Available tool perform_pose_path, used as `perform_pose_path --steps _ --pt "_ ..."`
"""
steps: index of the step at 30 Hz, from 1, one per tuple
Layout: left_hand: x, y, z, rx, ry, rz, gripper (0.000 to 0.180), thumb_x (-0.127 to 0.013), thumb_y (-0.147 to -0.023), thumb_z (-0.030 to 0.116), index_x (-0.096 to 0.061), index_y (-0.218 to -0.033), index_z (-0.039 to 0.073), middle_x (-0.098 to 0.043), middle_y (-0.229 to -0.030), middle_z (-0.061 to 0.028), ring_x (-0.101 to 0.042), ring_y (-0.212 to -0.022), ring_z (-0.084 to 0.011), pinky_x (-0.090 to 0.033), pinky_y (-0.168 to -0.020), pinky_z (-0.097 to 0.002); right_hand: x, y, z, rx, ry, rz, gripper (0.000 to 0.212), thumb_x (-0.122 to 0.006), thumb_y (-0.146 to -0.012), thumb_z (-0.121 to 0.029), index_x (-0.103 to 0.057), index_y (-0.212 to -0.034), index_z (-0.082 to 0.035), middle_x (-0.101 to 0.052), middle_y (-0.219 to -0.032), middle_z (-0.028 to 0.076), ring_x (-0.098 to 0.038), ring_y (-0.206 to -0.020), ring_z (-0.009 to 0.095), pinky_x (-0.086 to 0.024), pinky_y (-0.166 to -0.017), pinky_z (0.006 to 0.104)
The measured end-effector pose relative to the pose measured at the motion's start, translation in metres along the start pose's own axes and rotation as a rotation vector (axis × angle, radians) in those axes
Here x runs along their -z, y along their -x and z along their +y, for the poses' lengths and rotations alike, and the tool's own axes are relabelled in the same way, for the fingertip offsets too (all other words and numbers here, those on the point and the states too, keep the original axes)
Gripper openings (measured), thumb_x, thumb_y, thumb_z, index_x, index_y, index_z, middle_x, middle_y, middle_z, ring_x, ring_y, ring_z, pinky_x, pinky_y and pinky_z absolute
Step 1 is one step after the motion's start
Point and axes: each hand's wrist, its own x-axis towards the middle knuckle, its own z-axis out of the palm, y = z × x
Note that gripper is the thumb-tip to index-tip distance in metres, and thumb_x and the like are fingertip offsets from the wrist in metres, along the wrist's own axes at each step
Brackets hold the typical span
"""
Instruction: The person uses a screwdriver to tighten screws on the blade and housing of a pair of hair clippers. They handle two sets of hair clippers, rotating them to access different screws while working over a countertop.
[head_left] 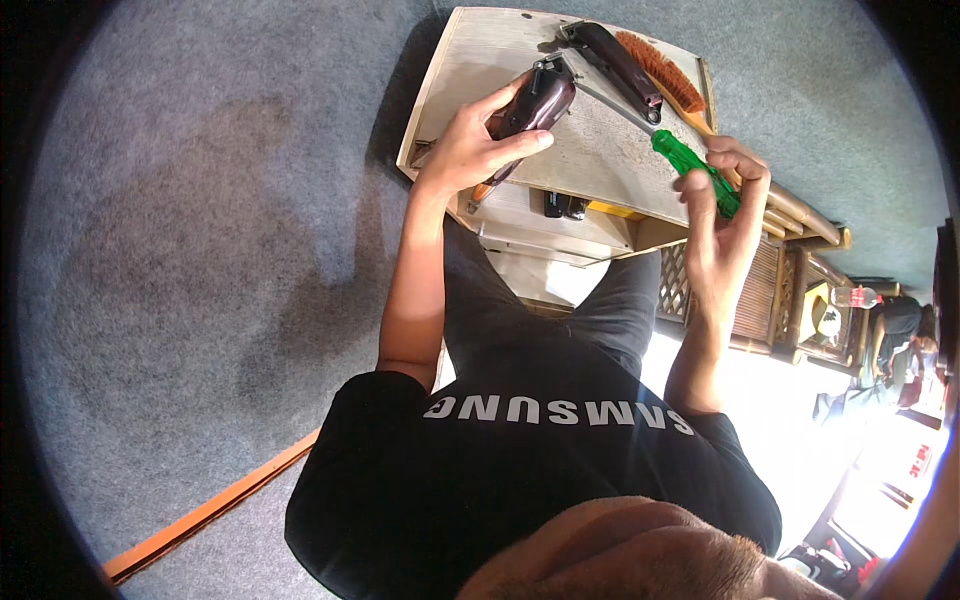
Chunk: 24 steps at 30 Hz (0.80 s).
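Observation:
My left hand [470,145] is wrapped round a dark maroon hair clipper [545,100], its metal blade end pointing away from me. In my right hand [728,205] is a screwdriver [690,165] with a clear green handle. Its long metal shaft points toward the blade end of the held clipper; whether the tip touches it I cannot tell. Beyond the shaft, a second dark hair clipper [615,70] lies on the pale wooden table [590,145]. Beside that one rests a brush [660,72] with orange-brown bristles and a wooden handle, partly behind my right hand.
Under the tabletop is an open compartment [510,215] with small black items [565,206] and something yellow [615,209] in it. Bamboo furniture [765,290] stands at the right, with a bottle [855,297] on it. Another person [893,330] is farther off at the right.

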Motion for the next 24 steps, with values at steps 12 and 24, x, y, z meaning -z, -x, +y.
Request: perform_pose_path --steps 12,24 --pt "-0.001 0.001 0.005 0.026 -0.030 0.002 0.079 -0.084 -0.086 0.019 -0.046 -0.153 -0.001 -0.069 -0.099 -0.0025 -0.061 -0.079 -0.0058 -0.052 -0.070 -0.0233 0.010 0.001 -0.009 -0.368 0.082 -0.062 0.029 -0.065 -0.101 -0.009 -0.046 -0.121 0.000 -0.069 -0.106 0.016 -0.070 -0.080 0.016 -0.057 -0.069 0.0277" --pt "-0.001 0.000 0.003 0.051 0.011 -0.006 0.078 -0.084 -0.087 0.019 -0.047 -0.152 -0.003 -0.069 -0.105 -0.0032 -0.060 -0.081 -0.0054 -0.052 -0.070 -0.0226 0.012 0.007 -0.001 -0.101 0.174 -0.035 0.036 -0.070 -0.101 -0.023 -0.049 -0.120 -0.002 -0.072 -0.083 0.012 -0.065 -0.059 0.012 -0.049 -0.053 0.0265"
